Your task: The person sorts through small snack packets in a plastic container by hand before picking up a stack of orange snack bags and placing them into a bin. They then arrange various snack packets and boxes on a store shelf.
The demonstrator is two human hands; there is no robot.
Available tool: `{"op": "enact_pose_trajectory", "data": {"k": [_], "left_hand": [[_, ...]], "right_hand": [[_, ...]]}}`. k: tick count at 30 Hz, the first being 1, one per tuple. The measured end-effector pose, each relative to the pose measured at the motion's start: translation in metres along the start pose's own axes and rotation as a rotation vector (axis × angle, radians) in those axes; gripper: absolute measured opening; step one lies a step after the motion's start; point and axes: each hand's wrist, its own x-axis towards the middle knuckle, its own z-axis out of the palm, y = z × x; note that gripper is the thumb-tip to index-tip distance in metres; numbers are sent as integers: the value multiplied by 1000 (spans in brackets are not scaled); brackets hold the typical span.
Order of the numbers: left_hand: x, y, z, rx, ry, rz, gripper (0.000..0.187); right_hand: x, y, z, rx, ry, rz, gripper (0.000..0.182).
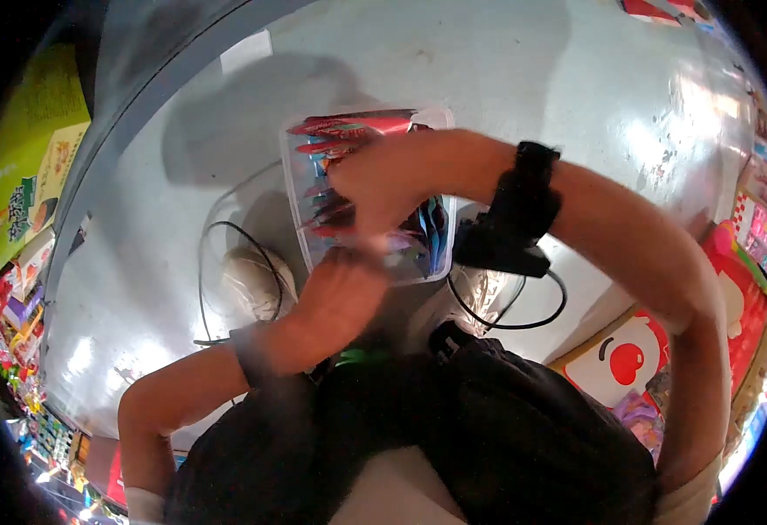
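Note:
A clear plastic bin point(294, 188) stands on the floor between my feet, filled with upright shiny packets. Red packets point(392, 121) fill its far side, and dark and blue packets point(436, 229) lean at the right. Above the bin, my right hand point(388, 188) reaches in from the right, bent downward over the packets; its fingers are blurred and partly hidden. At the bin's near rim, my left hand point(344, 284) has its fingers curled, close below the right hand. What lies inside the left fingers is hidden.
A black device point(510, 223) is strapped to my right wrist, with a black cable point(532, 325) looping near my shoe. Two pale shoes point(257, 284) flank the bin. A green carton point(38, 166) stands left; red-and-white packages point(620, 359) lie right. Colourful goods line both sides.

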Motion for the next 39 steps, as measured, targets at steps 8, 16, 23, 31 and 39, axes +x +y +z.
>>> {"op": "enact_pose_trajectory", "data": {"k": [8, 16, 23, 31, 39], "left_hand": [[-1, -10, 14, 129, 184, 126, 11], [-11, -30, 3, 268, 401, 459, 23], [-12, -30, 23, 484, 365, 520, 22], [-6, -29, 17, 476, 622, 562, 22], [-10, -26, 23, 559, 520, 493, 29]], "right_hand": [[19, 10, -9, -26, -65, 73, 58], [18, 17, -33, 222, -281, 161, 72], [30, 33, -11, 328, -305, 126, 74], [19, 13, -16, 219, -295, 77, 73], [-37, -13, -3, -56, 77, -36, 56]]}}
